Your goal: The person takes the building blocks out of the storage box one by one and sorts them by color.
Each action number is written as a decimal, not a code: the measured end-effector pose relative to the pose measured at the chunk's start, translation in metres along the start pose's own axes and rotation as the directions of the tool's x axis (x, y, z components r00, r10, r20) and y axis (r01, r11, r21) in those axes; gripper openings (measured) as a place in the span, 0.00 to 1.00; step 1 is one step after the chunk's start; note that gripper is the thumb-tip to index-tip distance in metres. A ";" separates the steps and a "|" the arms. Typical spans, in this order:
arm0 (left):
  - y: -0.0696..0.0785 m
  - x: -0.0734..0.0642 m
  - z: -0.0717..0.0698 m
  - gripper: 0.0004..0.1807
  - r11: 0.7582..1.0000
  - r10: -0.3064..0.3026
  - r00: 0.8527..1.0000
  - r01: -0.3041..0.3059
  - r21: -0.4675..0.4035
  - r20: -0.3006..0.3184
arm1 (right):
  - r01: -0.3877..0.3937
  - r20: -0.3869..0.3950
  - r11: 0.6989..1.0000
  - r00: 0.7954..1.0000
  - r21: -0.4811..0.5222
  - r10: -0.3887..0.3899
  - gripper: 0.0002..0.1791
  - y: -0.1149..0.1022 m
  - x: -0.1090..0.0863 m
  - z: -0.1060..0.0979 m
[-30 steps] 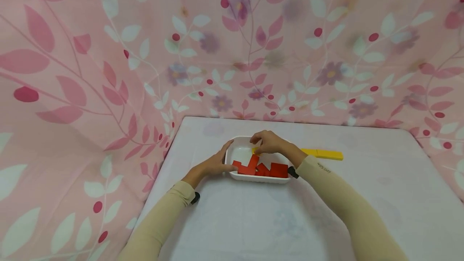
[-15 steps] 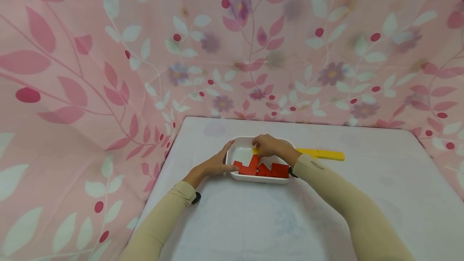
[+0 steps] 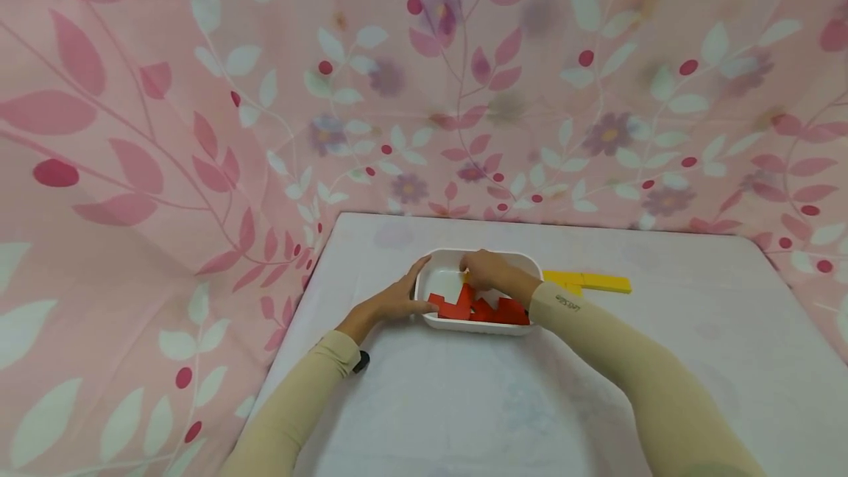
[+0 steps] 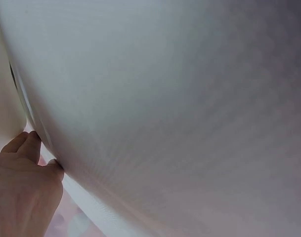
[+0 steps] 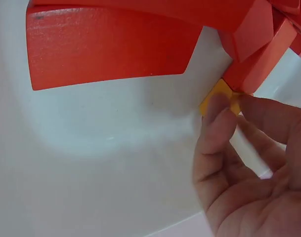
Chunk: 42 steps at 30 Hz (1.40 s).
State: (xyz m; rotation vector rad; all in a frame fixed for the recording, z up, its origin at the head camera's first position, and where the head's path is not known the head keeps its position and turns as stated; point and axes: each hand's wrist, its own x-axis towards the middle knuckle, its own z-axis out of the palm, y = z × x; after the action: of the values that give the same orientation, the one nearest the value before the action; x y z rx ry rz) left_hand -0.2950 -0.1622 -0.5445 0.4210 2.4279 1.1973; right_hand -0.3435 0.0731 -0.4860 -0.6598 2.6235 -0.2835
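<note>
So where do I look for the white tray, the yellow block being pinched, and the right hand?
White tray (image 3: 477, 327): head view, on its near wall.
Yellow block (image 5: 221, 87): right wrist view, on its uncovered corner.
Right hand (image 3: 489, 271): head view, on its back.

Looks like a curtained-off corner: hung with pink floral cloth (image 3: 424, 112) from nine o'clock through twelve to three, fitted with white-covered worktop (image 3: 457, 396) at six.

Blocks (image 5: 110, 47) are red or yellow (tray (image 3: 477, 327) white).
</note>
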 end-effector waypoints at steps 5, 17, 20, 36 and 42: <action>0.002 -0.001 -0.001 0.58 1.000 0.003 1.000 -0.003 -0.009 -0.005 | 0.088 0.033 0.994 0.996 -0.066 -0.086 0.23 0.001 -0.003 0.001; -0.002 0.000 0.004 0.58 0.999 0.003 1.000 -0.002 -0.037 0.009 | 0.040 0.037 0.999 0.999 -0.001 -0.040 0.18 0.003 -0.008 0.002; -0.001 0.000 0.004 0.58 1.000 0.003 1.000 -0.003 -0.031 0.001 | 0.021 0.040 0.997 0.999 0.070 -0.024 0.19 0.003 -0.009 -0.001; 0.004 -0.003 0.000 0.58 0.999 -0.035 0.999 0.035 -0.016 0.003 | 0.256 -0.042 0.886 0.965 0.387 -0.260 0.17 0.011 -0.022 -0.022; 0.002 -0.001 0.001 0.58 0.999 -0.037 0.999 0.037 -0.002 0.004 | 0.332 -0.107 0.809 0.941 0.484 -0.322 0.17 0.014 -0.033 -0.021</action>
State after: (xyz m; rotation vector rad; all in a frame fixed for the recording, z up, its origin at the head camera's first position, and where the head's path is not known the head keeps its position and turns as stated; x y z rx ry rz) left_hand -0.2938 -0.1610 -0.5434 0.3755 2.4208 1.1817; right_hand -0.3321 0.1033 -0.4596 -0.9154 2.2861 -1.0357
